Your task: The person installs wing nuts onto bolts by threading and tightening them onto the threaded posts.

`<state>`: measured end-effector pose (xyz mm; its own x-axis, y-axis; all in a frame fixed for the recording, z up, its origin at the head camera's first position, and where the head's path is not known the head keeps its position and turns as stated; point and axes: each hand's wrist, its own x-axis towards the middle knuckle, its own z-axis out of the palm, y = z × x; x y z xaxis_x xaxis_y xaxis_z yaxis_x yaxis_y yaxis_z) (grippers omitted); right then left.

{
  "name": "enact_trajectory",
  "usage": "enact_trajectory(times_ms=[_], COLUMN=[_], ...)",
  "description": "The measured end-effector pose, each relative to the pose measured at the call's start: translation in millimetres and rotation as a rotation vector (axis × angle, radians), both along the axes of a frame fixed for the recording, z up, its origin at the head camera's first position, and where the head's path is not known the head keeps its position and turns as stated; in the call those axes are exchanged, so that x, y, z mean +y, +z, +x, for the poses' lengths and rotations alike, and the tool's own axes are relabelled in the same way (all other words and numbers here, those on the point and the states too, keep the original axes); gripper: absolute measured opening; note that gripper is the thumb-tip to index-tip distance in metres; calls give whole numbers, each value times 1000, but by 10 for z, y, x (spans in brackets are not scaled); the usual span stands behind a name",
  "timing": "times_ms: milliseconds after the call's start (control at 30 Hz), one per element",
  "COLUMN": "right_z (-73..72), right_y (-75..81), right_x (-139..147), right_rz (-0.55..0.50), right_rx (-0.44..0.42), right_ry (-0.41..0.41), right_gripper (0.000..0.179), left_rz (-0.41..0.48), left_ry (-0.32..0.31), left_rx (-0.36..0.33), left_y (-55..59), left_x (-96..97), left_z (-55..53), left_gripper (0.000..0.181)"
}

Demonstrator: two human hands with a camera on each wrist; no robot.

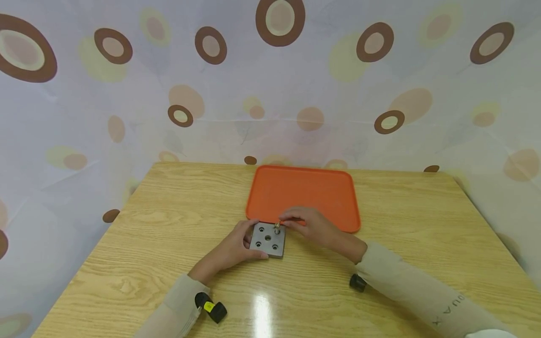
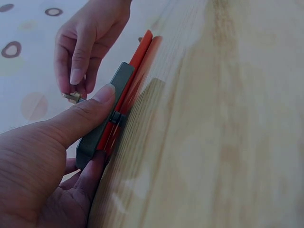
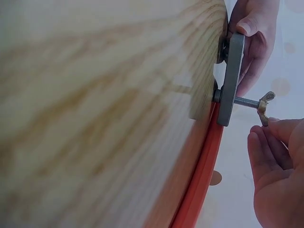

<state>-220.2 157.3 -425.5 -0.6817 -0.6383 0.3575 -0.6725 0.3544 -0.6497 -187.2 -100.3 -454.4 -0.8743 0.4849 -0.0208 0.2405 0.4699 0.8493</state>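
A square grey metal plate (image 1: 267, 248) with several holes lies near the front edge of the orange tray. My left hand (image 1: 234, 245) grips it from the left, thumb along the near edge and fingers at the far side. From the plate's far right corner a threaded bolt (image 3: 246, 102) sticks up, with a brass-coloured wing nut (image 3: 262, 109) near its top end. Thumb and fingers of my right hand (image 1: 312, 228) pinch one wing of that nut. Under the plate, dark round feet or bolt heads (image 2: 115, 118) show in the left wrist view.
Behind the plate, the orange tray (image 1: 304, 192) lies on the wood-grain table (image 1: 190, 202). A patterned cloth (image 1: 236, 84) hangs beyond the table's far edge. Black devices (image 1: 210, 307) sit at both sleeves, low over the tabletop.
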Motion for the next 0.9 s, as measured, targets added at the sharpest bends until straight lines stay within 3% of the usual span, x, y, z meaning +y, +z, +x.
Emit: enact_trajectory(times_ms=[567, 600, 800, 833, 900], right_z=[16, 12, -8, -8, -7], right_y=[27, 21, -7, -8, -9], right_x=[9, 9, 5, 4, 0], right_rz=[0, 0, 13, 13, 12], right_rx=[-13, -12, 8, 5, -7], right_ry=[-8, -9, -5, -3, 1], right_gripper=[17, 17, 18, 18, 18], left_rz=[-10, -7, -12, -15, -19], left_ry=[2, 1, 5, 6, 8], left_rx=[0, -2, -1, 2, 3], left_y=[19, 73, 79, 23, 20], left_x=[-4, 8, 14, 3, 2], left_z=[5, 31, 37, 11, 9], left_gripper=[93, 91, 91, 92, 92])
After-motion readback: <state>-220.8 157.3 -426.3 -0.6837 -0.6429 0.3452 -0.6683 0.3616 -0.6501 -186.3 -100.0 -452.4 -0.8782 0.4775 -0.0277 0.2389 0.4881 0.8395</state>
